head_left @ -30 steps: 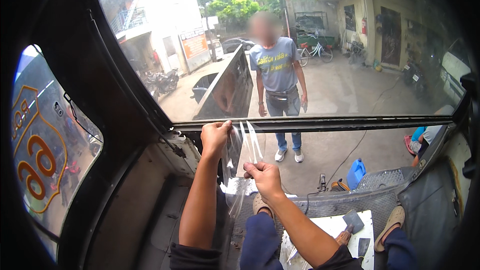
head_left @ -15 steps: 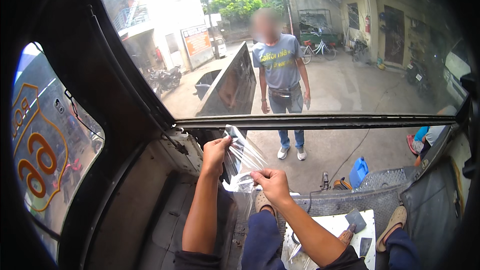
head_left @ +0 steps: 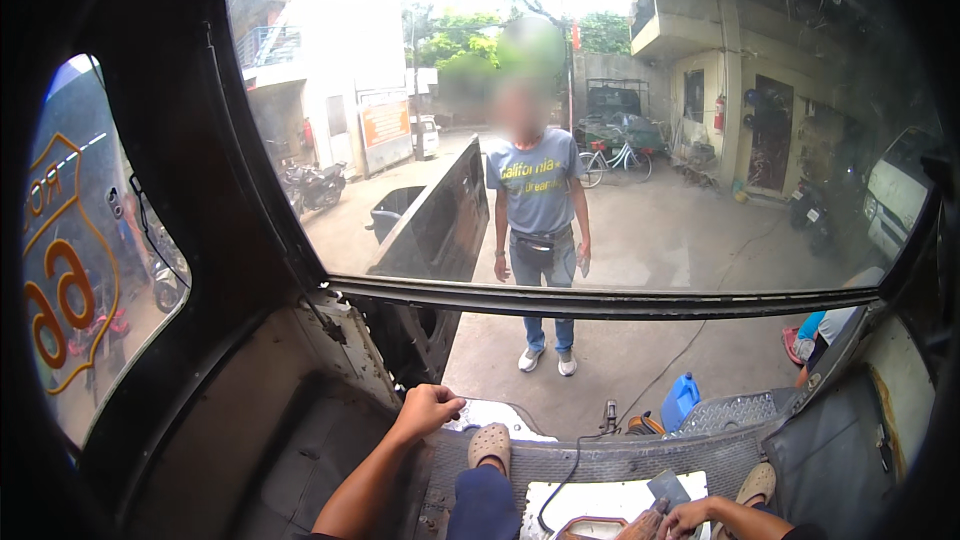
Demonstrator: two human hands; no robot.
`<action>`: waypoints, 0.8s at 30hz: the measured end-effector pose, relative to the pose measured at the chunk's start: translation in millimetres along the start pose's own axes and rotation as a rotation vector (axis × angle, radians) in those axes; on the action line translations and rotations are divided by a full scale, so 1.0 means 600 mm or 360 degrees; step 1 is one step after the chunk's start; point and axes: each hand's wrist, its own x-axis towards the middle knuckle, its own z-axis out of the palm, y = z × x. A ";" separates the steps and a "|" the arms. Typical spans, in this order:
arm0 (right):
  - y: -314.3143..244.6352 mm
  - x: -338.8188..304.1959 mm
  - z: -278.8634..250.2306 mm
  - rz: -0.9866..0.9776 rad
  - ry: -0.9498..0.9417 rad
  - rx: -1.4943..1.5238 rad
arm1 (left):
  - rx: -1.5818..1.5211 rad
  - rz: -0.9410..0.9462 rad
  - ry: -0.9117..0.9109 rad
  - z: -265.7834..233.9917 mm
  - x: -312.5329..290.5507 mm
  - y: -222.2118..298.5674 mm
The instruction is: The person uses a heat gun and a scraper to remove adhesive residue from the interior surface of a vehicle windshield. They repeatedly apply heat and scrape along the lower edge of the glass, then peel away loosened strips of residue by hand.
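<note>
My left hand (head_left: pixel 430 410) is closed into a fist and rests low on the grey floor edge (head_left: pixel 620 458) of a vehicle's rear opening; nothing shows in it. My right hand (head_left: pixel 690 518) is at the bottom edge, its fingers curled against a flat grey scraper-like tool (head_left: pixel 665 488) lying on a white board (head_left: pixel 600 495). Whether it grips the tool is unclear. My feet in beige clogs (head_left: pixel 489 443) rest on the floor between the hands. A dark bar (head_left: pixel 600 302) crosses the opening above both hands.
A person in a grey shirt and jeans (head_left: pixel 537 200) stands outside facing me. A blue jug (head_left: pixel 680 400) and a black cable (head_left: pixel 570 460) lie at the floor edge. A side window with an orange sticker (head_left: pixel 70 280) is on the left. Motorbikes and buildings stand beyond.
Both hands held a clear plastic film up by the dark bar; now they are lowered, the left in a fist on the floor edge, the right down by the tool. The film is out of sight.
</note>
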 end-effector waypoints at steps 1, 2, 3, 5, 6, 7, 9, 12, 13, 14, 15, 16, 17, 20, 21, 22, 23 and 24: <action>0.048 -0.003 0.017 0.0038 -0.0014 -0.0021 | 0.0055 0.0035 0.0081 0.000 0.004 0.024; 0.087 0.003 0.037 0.0085 -0.0056 -0.0062 | 0.0043 0.0170 0.0182 0.000 0.005 0.050; 0.119 0.007 0.057 0.0130 -0.0100 -0.0105 | 0.0092 0.0309 0.0303 0.001 0.006 0.078; 0.158 0.019 0.085 0.0202 -0.0137 -0.0122 | -0.0037 0.0432 0.0508 0.005 0.006 0.142; 0.169 0.023 0.093 0.0234 -0.0134 -0.0119 | 0.0020 0.0741 0.0678 0.002 0.008 0.175; 0.174 0.027 0.097 0.0253 -0.0115 -0.0115 | 0.0076 0.0976 0.0801 -0.004 0.011 0.208; 0.173 0.032 0.100 0.0278 -0.0069 -0.0118 | 0.0329 0.1411 0.1111 -0.023 0.020 0.277; 0.161 0.034 0.102 0.0256 -0.0012 -0.0155 | 0.0696 0.1887 0.1593 -0.065 0.031 0.382; 0.158 0.033 0.105 0.0246 0.0004 -0.0174 | 0.0780 0.1924 0.1668 -0.078 0.031 0.412; 0.155 0.031 0.109 0.0235 0.0021 -0.0190 | 0.0865 0.2034 0.1759 -0.092 0.032 0.441; 0.152 0.030 0.113 0.0231 0.0042 -0.0203 | 0.0975 0.2080 0.1807 -0.103 0.035 0.467; 0.150 0.028 0.115 0.0228 0.0060 -0.0217 | 0.1055 0.2199 0.1862 -0.114 0.040 0.490; 0.148 0.026 0.117 0.0223 0.0081 -0.0235 | 0.1130 0.2221 0.1903 -0.122 0.044 0.507; 0.143 0.014 0.105 0.0210 0.0161 -0.0327 | 0.1299 0.2091 0.1947 -0.138 0.054 0.530; 0.142 0.005 0.098 0.0295 0.0129 -0.0398 | 0.1314 0.2103 0.1985 -0.142 0.059 0.532; 0.136 0.001 0.083 0.0343 0.0137 -0.0458 | 0.1378 0.2076 0.1905 -0.152 0.060 0.529; 0.134 -0.011 0.074 0.0339 0.0292 -0.0659 | 0.1394 0.2033 0.1876 -0.158 0.065 0.527; 0.126 -0.014 0.061 0.0532 0.0345 -0.1071 | 0.1482 0.2047 0.1851 -0.167 0.068 0.525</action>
